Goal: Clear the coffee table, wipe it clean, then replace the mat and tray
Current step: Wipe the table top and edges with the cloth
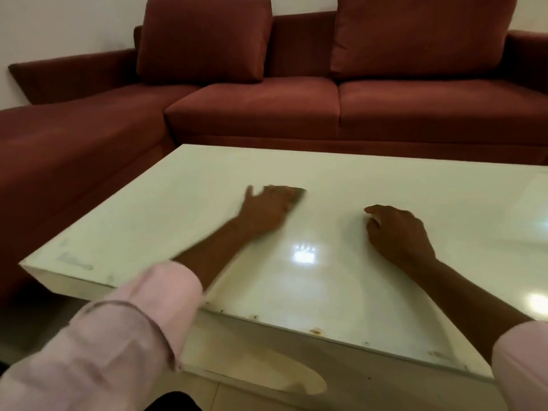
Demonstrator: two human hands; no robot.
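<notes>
The white glossy coffee table (pixel 184 203) fills the middle of the view, with nothing on its top but my hands. My left hand (pixel 265 207) lies flat near the table's centre and presses a small brownish cloth (pixel 298 193) onto the surface; the hand is motion-blurred and only a corner of the cloth shows past the fingers. My right hand (pixel 397 231) rests on the table to the right, fingers loosely curled and holding nothing. No mat or tray is in view.
A dark red corner sofa (pixel 267 105) wraps around the far and left sides of the table, close to its edges, with two back cushions (pixel 204 40). Small brown specks dot the table's near edge (pixel 315 331). Tiled floor shows below.
</notes>
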